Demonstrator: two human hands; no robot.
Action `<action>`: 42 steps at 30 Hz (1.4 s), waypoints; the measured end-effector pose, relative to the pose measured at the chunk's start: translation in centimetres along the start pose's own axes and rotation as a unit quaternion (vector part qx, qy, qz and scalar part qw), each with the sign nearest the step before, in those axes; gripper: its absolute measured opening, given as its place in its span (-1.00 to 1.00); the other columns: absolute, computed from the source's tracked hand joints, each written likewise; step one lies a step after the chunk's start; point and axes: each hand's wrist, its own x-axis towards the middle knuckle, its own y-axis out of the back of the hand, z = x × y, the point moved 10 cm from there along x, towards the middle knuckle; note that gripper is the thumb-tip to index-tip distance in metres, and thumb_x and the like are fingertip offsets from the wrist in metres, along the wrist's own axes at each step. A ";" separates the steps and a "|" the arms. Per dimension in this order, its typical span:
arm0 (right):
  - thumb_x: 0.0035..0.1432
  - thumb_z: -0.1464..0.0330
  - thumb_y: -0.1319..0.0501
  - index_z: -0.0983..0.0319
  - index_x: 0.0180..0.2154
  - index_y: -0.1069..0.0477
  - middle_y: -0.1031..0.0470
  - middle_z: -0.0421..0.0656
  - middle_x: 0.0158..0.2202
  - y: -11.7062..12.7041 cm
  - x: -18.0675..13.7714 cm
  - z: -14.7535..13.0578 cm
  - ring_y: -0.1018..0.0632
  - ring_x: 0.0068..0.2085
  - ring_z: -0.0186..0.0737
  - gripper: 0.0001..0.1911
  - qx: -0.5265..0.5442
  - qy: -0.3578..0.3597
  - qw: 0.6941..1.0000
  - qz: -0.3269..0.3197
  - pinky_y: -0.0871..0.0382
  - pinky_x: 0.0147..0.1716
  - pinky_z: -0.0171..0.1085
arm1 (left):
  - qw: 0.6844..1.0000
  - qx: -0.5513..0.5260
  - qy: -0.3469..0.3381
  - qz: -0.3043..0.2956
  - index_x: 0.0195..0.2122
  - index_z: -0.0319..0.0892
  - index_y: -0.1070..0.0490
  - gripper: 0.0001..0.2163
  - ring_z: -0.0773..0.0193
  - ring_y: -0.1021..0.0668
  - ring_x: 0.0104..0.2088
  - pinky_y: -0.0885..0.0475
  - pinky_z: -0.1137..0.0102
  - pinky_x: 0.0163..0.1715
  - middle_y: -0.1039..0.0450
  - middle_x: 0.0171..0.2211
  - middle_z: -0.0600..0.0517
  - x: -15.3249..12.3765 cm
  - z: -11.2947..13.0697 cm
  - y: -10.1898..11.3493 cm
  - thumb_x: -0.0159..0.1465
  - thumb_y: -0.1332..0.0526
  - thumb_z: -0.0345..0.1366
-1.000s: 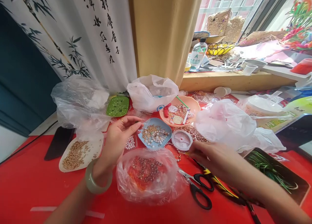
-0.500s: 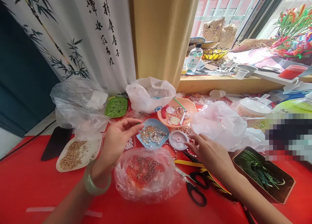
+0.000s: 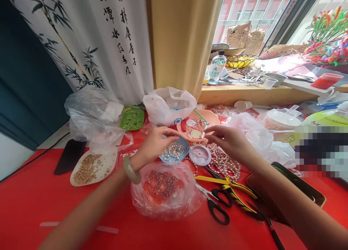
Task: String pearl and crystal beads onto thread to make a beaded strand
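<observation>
The left hand (image 3: 156, 144), wearing a pale green bangle (image 3: 131, 170) at the wrist, is hovering over the pale blue shallow dish of pearls and gold beads (image 3: 187, 146), its thumb and forefinger pressing together and pointing right. The right hand (image 3: 231, 141) is facing it from the other side, its fingers (image 3: 210, 131) likewise pressing together and pointing left, so the two sets of fingertips are standing nearly tip to tip with a small gap between them. The blue dish is lying on the red desk (image 3: 32, 206) just beneath the left fingertips, nearer the left hand than the right. The round white plastic spool (image 3: 200, 155) is sitting just beside the dish, below the right fingertips. Behind the gap the peach-coloured dish of trinkets (image 3: 214, 116) is cluttering the view, so whether either pinch is gripping a bead, or a thread is running between the hands, is too small to tell. The left hand is covering the blue dish's far-left rim, and the right forearm is crossing over the dark tray (image 3: 312, 195) and part of the strand of pink pearls (image 3: 223, 164).
</observation>
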 end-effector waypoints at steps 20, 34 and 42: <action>0.00 0.43 -0.21 0.33 -0.47 -0.45 -0.53 -0.08 -0.39 -0.8 4.6 -5.0 -0.26 -0.63 -0.53 -0.91 0.424 -0.075 0.897 -0.102 -0.12 -0.72 -0.47 | 0.985 0.010 0.031 -0.172 -0.46 -0.29 -0.55 -0.87 0.32 -0.44 -0.51 -0.32 0.39 -0.46 -0.50 -0.53 -0.04 4.9 -1.7 -4.8 0.01 -0.29 -0.32; -0.06 0.46 -0.24 0.34 -0.26 -0.46 -0.51 -0.04 -0.33 -1.0 6.1 -1.3 -0.41 -0.50 -0.43 -0.77 0.381 -0.043 0.922 -0.049 -0.30 -0.56 -0.41 | 0.971 -0.151 0.136 -0.122 -0.40 -0.30 -0.50 -0.88 0.32 -0.51 -0.41 -0.41 0.38 -0.30 -0.51 -0.41 -0.08 5.9 -2.2 -2.2 0.06 -0.27 -0.35; -0.05 0.46 -0.21 0.28 -0.28 -0.50 -0.49 -0.15 -0.44 -5.1 5.2 -3.2 -0.44 -0.48 -0.42 -0.78 0.326 0.019 0.932 -0.160 -0.35 -0.49 -0.40 | 0.971 -0.145 0.151 -0.119 -0.40 -0.32 -0.48 -0.86 0.34 -0.50 -0.41 -0.39 0.41 -0.30 -0.50 -0.41 -0.07 5.3 -1.5 -1.7 0.03 -0.29 -0.35</action>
